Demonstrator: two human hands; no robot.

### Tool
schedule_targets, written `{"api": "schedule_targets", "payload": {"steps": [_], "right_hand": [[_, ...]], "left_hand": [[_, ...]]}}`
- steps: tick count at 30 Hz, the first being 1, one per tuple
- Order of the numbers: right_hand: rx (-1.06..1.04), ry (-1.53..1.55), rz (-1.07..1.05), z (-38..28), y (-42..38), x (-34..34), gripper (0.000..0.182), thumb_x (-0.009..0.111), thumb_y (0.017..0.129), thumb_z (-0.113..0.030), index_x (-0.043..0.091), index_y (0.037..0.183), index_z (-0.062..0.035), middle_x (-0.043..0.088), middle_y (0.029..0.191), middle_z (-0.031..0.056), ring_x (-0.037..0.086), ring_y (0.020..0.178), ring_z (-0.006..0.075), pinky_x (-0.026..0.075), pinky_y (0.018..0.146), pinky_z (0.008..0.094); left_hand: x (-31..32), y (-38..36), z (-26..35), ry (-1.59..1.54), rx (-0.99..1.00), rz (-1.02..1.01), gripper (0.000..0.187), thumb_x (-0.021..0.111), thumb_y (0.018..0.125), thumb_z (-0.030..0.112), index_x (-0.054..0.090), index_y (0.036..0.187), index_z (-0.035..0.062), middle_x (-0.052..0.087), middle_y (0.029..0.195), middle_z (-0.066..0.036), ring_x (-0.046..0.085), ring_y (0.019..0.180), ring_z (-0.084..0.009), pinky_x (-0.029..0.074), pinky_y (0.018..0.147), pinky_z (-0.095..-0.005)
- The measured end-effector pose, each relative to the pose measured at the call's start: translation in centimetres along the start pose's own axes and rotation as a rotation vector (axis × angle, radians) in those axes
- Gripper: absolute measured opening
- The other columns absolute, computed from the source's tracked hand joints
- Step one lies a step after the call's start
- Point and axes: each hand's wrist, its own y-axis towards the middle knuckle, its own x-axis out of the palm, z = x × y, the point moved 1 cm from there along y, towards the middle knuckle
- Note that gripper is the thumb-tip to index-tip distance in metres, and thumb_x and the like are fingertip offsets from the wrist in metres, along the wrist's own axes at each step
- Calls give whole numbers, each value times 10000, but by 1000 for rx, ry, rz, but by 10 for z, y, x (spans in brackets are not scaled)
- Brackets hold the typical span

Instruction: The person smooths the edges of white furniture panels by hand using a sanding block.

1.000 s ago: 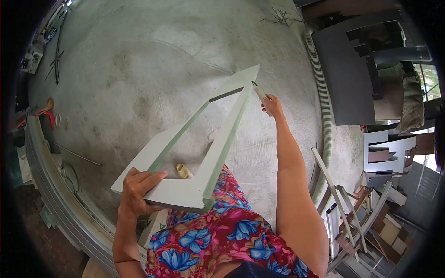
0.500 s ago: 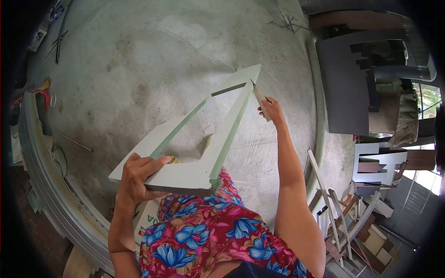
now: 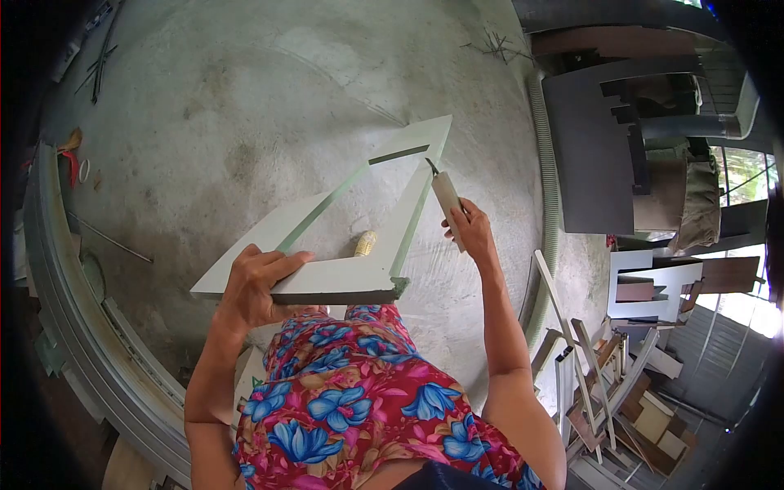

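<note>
A white frame-shaped panel (image 3: 343, 271) with a large opening and green strips along its edges is held out in front of my body. My left hand (image 3: 255, 282) is closed around its near side, thumb on top and fingers below. In my right hand (image 3: 471, 229) is a hooked knife (image 3: 447, 196) with a long pale handle and a short curved dark blade. The blade tip lies right at the panel's right-hand edge, near the far end. At the near right corner hangs a crumpled green bit (image 3: 399, 287). Through the opening shows a yellow patterned shoe tip (image 3: 366, 243).
Below the panel is a concrete floor (image 3: 269, 106). A ribbed hose (image 3: 544, 155) runs along the right, beside a dark board (image 3: 584, 147). Boards and offcuts (image 3: 645, 408) are piled at the lower right. Long metal profiles (image 3: 61, 286) curve along the left.
My right hand has pulled the knife back toward me, so its blade sits lower along the panel's right edge. The panel's near side has tilted up and shifted slightly; my left hand keeps its grip.
</note>
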Motion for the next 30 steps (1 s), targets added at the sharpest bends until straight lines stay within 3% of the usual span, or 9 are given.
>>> {"api": "schedule_targets", "payload": {"steps": [15,19,21,22,24,30], "right_hand": [[-52,-77,-13,-81,-154,32,338,531,918,-186,532,1180,26,625,770,102,598,655,132,490,626,282],[-46,109,-100,-89,-174,13,325,552,911,-158,544,1188,11,637,815,65,592,666,125,488,625,267],[7,286,106,-96,-157,-19,360,552,907,-179,522,1201,28,635,805,69,583,652,102,469,586,248],[-138,342,197,-95,-140,-33,393,529,915,-246,508,1198,26,635,804,81,586,641,103,469,571,247],[-189,483,345,-73,-91,-52,404,500,918,-282,501,1191,15,639,821,97,592,622,125,471,544,244],[116,400,209,56,70,-41,309,492,934,-252,523,1145,-29,635,802,98,595,596,147,471,501,270]], "left_hand": [[4,-15,-15,7,53,-2,759,613,638,743,665,1021,89,617,637,-59,562,561,-216,349,596,-335],[2,-18,-18,27,54,-16,749,651,619,715,669,1015,79,614,633,-63,557,557,-221,350,594,-338],[0,-17,-16,31,59,-18,738,676,608,692,668,1014,76,611,633,-66,555,553,-227,349,591,-338],[0,-17,-16,28,62,-22,718,709,595,657,667,1016,77,613,642,-72,558,560,-239,355,585,-343],[-2,-16,-18,13,69,1,717,707,596,656,665,1018,77,614,646,-72,563,572,-245,361,584,-348],[-12,0,-14,-27,-25,27,699,630,684,669,652,1026,60,613,691,-93,575,614,-279,374,601,-364]]}}
